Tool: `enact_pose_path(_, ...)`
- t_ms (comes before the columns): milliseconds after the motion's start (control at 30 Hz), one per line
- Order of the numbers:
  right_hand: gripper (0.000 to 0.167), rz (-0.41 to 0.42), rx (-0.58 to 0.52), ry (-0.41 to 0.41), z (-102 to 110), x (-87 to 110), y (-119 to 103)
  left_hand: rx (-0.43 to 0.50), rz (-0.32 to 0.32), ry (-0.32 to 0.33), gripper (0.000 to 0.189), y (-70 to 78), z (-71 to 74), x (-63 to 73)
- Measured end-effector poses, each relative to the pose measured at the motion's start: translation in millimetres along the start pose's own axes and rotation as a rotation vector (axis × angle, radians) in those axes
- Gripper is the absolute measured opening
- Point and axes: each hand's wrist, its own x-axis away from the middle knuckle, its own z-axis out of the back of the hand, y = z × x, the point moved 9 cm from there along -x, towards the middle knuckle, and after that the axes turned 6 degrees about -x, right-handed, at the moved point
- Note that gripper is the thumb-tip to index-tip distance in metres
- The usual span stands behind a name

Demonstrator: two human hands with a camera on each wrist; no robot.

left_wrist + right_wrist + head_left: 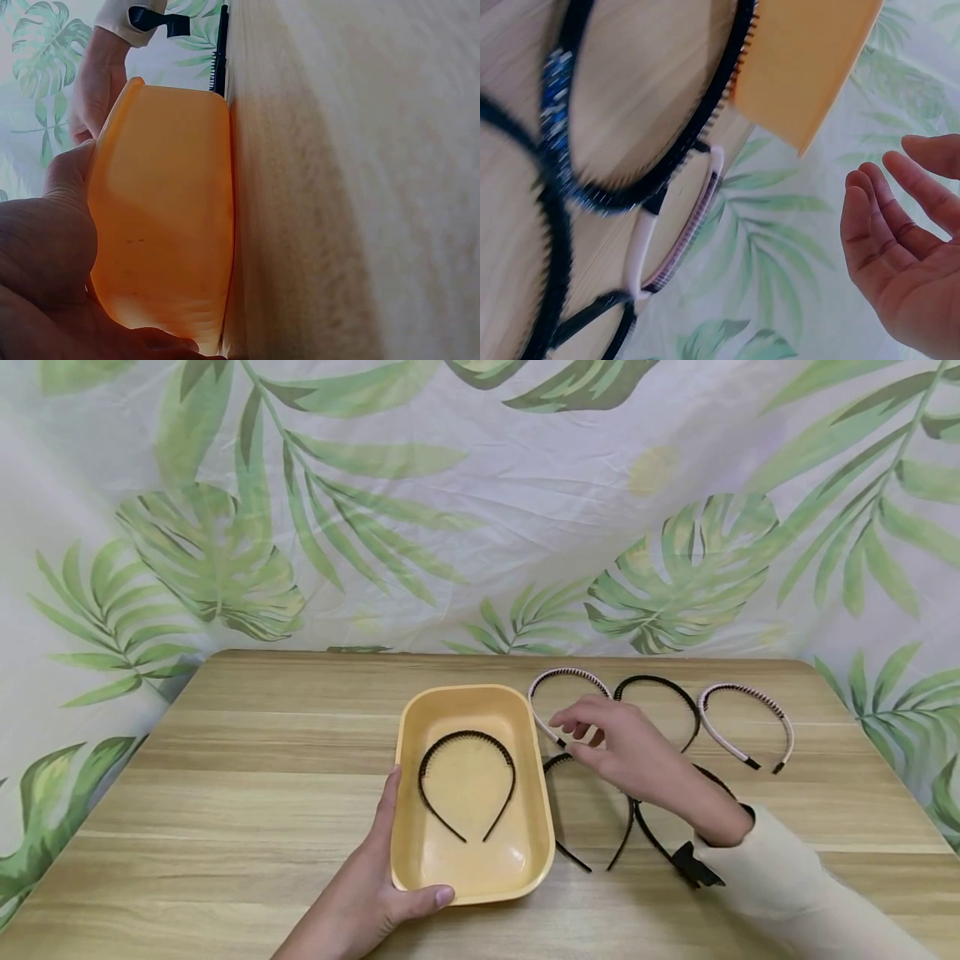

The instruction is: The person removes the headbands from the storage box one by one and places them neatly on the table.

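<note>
My left hand [367, 877] grips the near left corner of a yellow plastic bin [471, 878], thumb over the rim and fingers along its side. One black toothed headband [468, 734] lies flat inside the bin. Holding nothing, my right hand [630, 750] hovers above the headbands to the right, its fingers loosely bent. Nearest to it are a pale pink headband [564, 672] and a black headband [654, 678]. In the right wrist view, a black headband [555, 112] has blue glitter on it.
Another pink headband [746, 692] lies farther right. Two black headbands, one close to the bin [627, 837] and one partly hidden by my right arm [651, 837], lie nearer. The wooden table [247, 793] ends at a leaf-print cloth [420, 527].
</note>
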Motion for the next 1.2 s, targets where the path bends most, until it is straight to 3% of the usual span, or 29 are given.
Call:
enact_pose_path(200,0.023,0.039,-0.022,-0.017,-15,-13.0,-9,-0.019,0.015,-0.007,0.144,-1.2,-0.1,-0.6)
enact_pose_path(700,0.026,0.009,-0.057,-0.105,-46,-39.1,-13,-0.028,0.03,-0.014,0.144,-2.0,0.1,-0.9)
enact_pose_path(933,0.027,0.002,-0.087,-0.158,-59,-50.0,-13,-0.02,0.003,0.002,0.144,-1.0,0.8,-0.5)
enact_pose_path(1200,0.03,-0.006,-0.097,-0.189,-70,-58.8,-11,0.006,0.026,-0.013,0.145,-2.3,-0.6,0.0)
